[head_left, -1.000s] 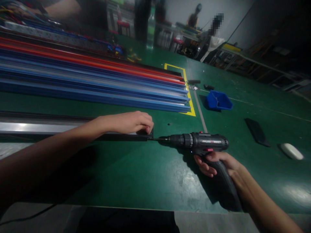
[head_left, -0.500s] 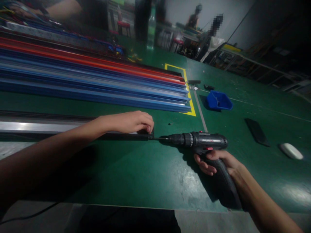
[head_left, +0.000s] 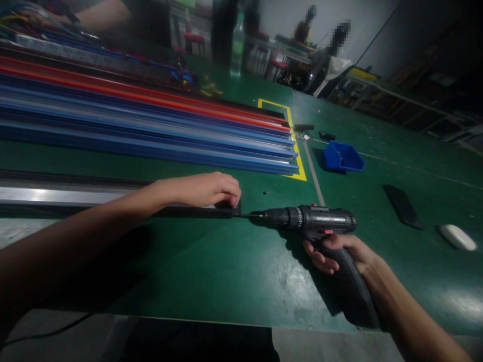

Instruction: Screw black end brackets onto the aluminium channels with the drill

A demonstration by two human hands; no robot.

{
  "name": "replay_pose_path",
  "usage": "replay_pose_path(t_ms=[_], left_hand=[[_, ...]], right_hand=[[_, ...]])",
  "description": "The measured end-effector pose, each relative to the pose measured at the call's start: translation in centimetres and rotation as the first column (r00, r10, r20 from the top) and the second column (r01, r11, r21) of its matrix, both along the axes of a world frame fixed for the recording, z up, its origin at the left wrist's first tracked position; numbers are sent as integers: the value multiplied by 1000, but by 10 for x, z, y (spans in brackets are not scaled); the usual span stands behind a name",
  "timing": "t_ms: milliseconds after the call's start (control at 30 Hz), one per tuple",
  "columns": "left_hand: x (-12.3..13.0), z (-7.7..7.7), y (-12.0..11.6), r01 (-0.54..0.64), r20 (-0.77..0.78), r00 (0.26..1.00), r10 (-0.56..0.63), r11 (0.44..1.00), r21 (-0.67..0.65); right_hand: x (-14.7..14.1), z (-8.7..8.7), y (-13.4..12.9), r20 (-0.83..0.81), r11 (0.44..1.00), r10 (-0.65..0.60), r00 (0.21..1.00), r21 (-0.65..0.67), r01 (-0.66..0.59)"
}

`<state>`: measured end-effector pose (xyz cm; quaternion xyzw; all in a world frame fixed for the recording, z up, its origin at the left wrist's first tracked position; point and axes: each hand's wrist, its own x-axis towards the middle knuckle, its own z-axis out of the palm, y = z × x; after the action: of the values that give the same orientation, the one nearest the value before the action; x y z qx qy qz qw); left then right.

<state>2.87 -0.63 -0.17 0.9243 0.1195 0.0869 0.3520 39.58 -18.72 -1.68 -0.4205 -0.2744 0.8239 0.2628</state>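
Observation:
My right hand [head_left: 339,254] is wrapped round the handle of a black cordless drill [head_left: 324,219], which lies level and points left. Its thin bit [head_left: 246,215] meets a small black end piece [head_left: 236,209] at the right end of a long black and silver metal profile [head_left: 75,195]. My left hand [head_left: 217,190] rests over that end of the profile, its curled fingers closed on the end piece. The fingers partly hide the end piece, and I cannot make out a screw at the bit's tip.
Blue and red metal profiles [head_left: 169,131] lie behind, ending at yellow tape [head_left: 301,168]. To the right are a blue bin [head_left: 343,157], a flat black piece [head_left: 403,206] and a white oval object [head_left: 457,237]. A bottle [head_left: 237,48] stands farther back; another person's arm [head_left: 101,14] shows top left.
The whole view has shifted slightly, so everything sits a little farther right. Both hands, the drill and the profile keep the same places relative to each other.

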Motion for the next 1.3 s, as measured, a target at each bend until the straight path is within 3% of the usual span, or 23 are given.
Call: replay_pose_path(t_ms=[333,600,1300], left_hand=[[0,0,-2,-3,0,1000,3,1000,17],[1,0,-1,3,-3,1000,-2,1000,12],[1,0,-1,6,15,1000,-6,1000,21]], right_hand=[[3,-6,0,-157,1000,12,988,23,-9],[2,-2,-2,-15,1000,-13,1000,2,13],[-3,1,-2,39,1000,1,999,12,-1]])
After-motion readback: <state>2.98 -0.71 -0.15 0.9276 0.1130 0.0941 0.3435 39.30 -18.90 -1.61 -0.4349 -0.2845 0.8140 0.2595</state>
